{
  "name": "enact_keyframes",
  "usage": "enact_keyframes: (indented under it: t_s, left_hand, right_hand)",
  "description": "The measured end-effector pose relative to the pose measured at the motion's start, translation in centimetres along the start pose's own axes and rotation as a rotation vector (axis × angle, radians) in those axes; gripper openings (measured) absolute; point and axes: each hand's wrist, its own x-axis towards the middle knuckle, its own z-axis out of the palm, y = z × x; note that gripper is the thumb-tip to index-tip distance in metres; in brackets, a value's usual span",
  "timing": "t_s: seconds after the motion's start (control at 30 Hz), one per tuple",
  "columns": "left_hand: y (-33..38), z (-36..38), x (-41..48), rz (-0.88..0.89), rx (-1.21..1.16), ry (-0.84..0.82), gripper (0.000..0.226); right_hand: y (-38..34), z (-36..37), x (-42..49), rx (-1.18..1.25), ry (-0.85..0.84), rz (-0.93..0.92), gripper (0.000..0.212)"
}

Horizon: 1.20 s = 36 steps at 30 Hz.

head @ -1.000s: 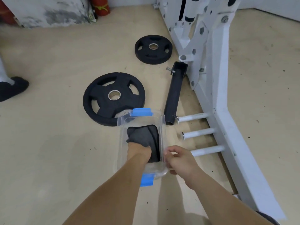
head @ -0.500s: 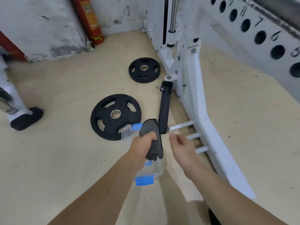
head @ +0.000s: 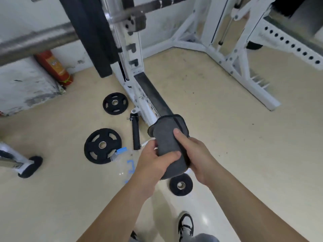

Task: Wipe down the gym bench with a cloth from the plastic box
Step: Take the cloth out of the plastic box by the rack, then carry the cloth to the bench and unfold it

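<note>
A folded grey cloth point(head: 166, 138) with a dark edge is held up in front of me, well above the floor. My left hand point(head: 153, 161) grips its lower left part, thumb across the front. My right hand point(head: 194, 154) holds its right side with the thumb pressed on the face. The clear plastic box point(head: 122, 161) with blue clips lies on the floor below my left hand, partly hidden by it. No bench pad is clearly in view; a black padded part point(head: 92, 32) hangs blurred at the top left.
A white rack frame point(head: 138, 84) stands ahead with a barbell point(head: 35, 41) across it. Three black weight plates point(head: 102, 145) point(head: 115, 103) point(head: 180, 185) and a black tube point(head: 136, 131) lie on the beige floor. A red extinguisher point(head: 56, 67) leans by the wall. My shoe point(head: 186, 224) is below.
My left hand lifted the cloth out of the box and raised it. My right hand left the box rim and took hold of the cloth. The view rose as I stood up.
</note>
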Motion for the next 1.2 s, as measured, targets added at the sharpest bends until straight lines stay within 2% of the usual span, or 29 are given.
enact_keyframes:
  t_s: [0.2, 0.3, 0.43, 0.57, 0.73, 0.83, 0.97, 1.1, 1.2]
  left_hand:
    - [5.6, 10.5, -8.7, 0.012, 0.125, -0.131, 0.049]
    - [5.7, 15.2, -10.6, 0.022, 0.155, -0.199, 0.047]
    - [4.3, 22.4, -13.0, 0.056, 0.309, -0.336, 0.035]
    - [2.2, 32.0, -17.2, 0.181, 0.572, -0.568, 0.028]
    - [-2.0, 46.3, -24.9, 0.28, 0.67, -0.882, 0.018]
    - [-5.0, 53.6, -29.7, 0.319, 0.713, -1.019, 0.021]
    - [-8.2, 60.9, -33.7, 0.331, 0.746, -1.16, 0.024]
    - [-10.0, 68.0, -34.0, 0.249, 0.777, -1.241, 0.025]
    - [-10.7, 74.3, -32.3, 0.21, 0.816, -1.273, 0.037]
  right_hand:
    - [-5.3, -10.5, -14.3, 0.14, 0.125, -0.039, 0.04]
    - [-4.9, -15.6, -19.2, 0.273, 0.238, -0.062, 0.043]
    - [-2.3, -21.9, -25.7, 0.505, 0.393, -0.113, 0.047]
    - [0.8, -29.6, -32.0, 0.662, 0.566, -0.155, 0.047]
    - [4.8, -40.6, -40.1, 0.789, 0.761, -0.205, 0.043]
    - [7.9, -46.7, -44.5, 0.893, 0.865, -0.206, 0.051]
    - [11.0, -53.3, -48.4, 1.01, 0.948, -0.234, 0.056]
    - [12.0, -59.8, -49.0, 1.028, 1.015, -0.271, 0.05]
    - [11.4, -65.6, -47.9, 1.02, 1.051, -0.3, 0.044]
